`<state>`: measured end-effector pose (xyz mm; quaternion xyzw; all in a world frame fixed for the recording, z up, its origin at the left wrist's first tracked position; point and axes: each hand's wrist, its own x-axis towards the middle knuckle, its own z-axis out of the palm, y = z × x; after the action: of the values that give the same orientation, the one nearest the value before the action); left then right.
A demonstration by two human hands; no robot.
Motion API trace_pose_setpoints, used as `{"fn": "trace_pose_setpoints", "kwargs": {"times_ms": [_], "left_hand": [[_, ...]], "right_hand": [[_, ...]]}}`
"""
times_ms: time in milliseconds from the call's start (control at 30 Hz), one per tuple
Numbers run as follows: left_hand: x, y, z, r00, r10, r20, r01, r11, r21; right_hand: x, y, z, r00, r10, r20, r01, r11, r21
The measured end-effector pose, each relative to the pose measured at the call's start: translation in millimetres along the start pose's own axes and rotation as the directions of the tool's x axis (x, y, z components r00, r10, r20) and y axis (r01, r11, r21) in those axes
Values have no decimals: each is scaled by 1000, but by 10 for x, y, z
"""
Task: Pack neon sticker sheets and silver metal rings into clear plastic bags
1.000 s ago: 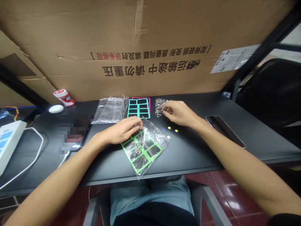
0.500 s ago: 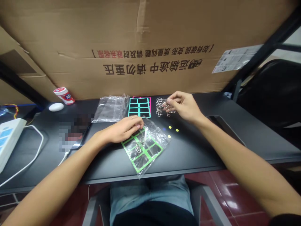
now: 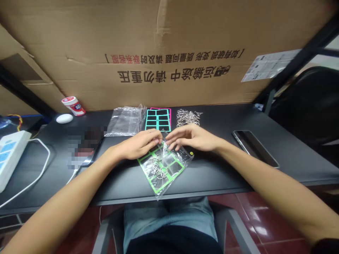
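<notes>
My left hand (image 3: 140,144) pinches the open top edge of a clear plastic bag (image 3: 177,159) that lies near the desk's front edge. Inside the bag are a green frame sheet (image 3: 159,187) and a few metal rings (image 3: 159,170). My right hand (image 3: 190,139) is at the same bag mouth, fingertips together and touching the plastic opposite the left fingers; what they pinch is hidden. A loose pile of metal rings (image 3: 186,117) lies behind my right hand, untouched.
A teal frame sheet (image 3: 157,120) over a pink one and a stack of clear bags (image 3: 124,121) lie at the back. A phone (image 3: 254,147) lies right, a blurred device (image 3: 84,146) left. Power strip (image 3: 7,155), white oval object (image 3: 64,118), small jar (image 3: 73,106), cardboard box (image 3: 169,53) behind.
My right hand left the ring pile and came back and left to the bag's mouth. More rings now show inside the bag. My left hand kept its hold.
</notes>
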<state>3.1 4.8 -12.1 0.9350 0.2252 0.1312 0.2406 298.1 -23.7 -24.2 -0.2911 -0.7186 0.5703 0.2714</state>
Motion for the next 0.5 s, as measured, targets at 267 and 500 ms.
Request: {"fn": "trace_pose_setpoints", "kwargs": {"times_ms": [267, 500], "left_hand": [[2, 14, -3, 1000, -4, 1, 4, 1000, -18], [1, 16, -7, 1000, -4, 2, 4, 1000, -9]], "right_hand": [[-37, 232, -459, 904, -200, -378, -276, 401, -874], [0, 288, -459, 939, -139, -316, -245, 375, -894]]}}
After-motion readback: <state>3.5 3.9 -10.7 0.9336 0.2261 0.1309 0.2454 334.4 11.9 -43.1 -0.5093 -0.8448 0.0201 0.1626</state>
